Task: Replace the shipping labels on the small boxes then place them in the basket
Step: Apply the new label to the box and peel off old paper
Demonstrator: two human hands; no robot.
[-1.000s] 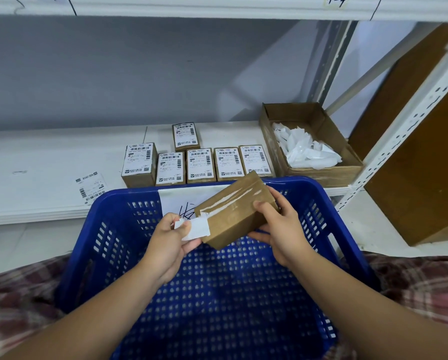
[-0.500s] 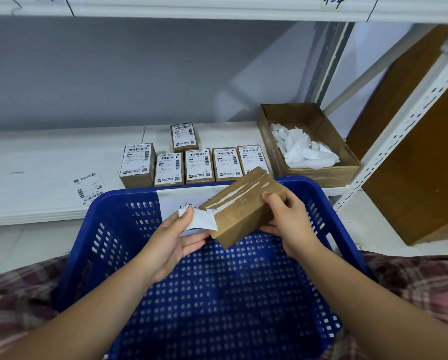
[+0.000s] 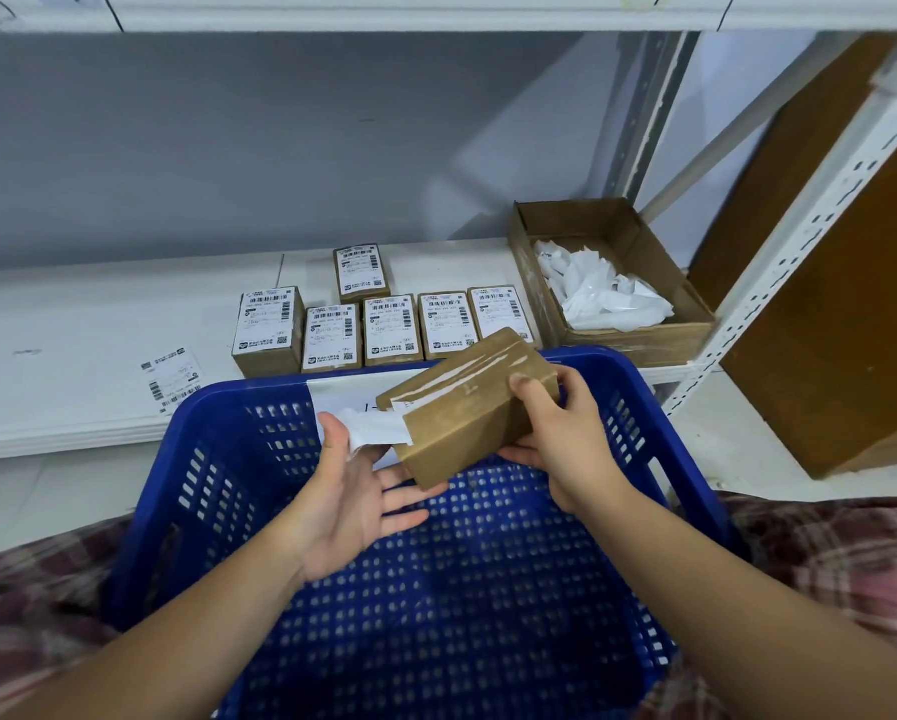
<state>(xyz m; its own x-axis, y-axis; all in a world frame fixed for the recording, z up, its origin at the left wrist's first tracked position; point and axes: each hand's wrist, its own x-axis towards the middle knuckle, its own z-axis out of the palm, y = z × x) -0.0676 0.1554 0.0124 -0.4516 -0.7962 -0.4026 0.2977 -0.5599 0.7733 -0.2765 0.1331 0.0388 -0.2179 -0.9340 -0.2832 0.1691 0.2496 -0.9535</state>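
Small box (image 3: 467, 407): brown, bare of print on the faces that show, held tilted in the air over the far half of the basket.
Old label (image 3: 376, 427): a white strip partly peeled, one end on the box's left end, the free end lying against the left fingers.
Right hand (image 3: 566, 449): clamped on the box's right end, thumb on top and fingers underneath.
Left hand (image 3: 347, 491): palm up with fingers spread and straight, pinching nothing, fingertips just under the box's low corner.
Blue basket (image 3: 218, 459): on the lap, no boxes seen in it.
Labelled boxes (image 3: 389, 330): six on the white shelf (image 3: 72, 330), beyond the basket.
Loose label (image 3: 171, 379): flat on the shelf, left of the row.
Cardboard tray (image 3: 638, 340): at the right, holding crumpled white scraps (image 3: 602, 293).
Risk: with no pinch on it, the strip may re-stick to the box or cling to the fingers; a hurried pull could tear it and leave residue under the new label.
Change: a second ago the left thumb and fingers pinched the strip; they have since opened, and the strip is further out.
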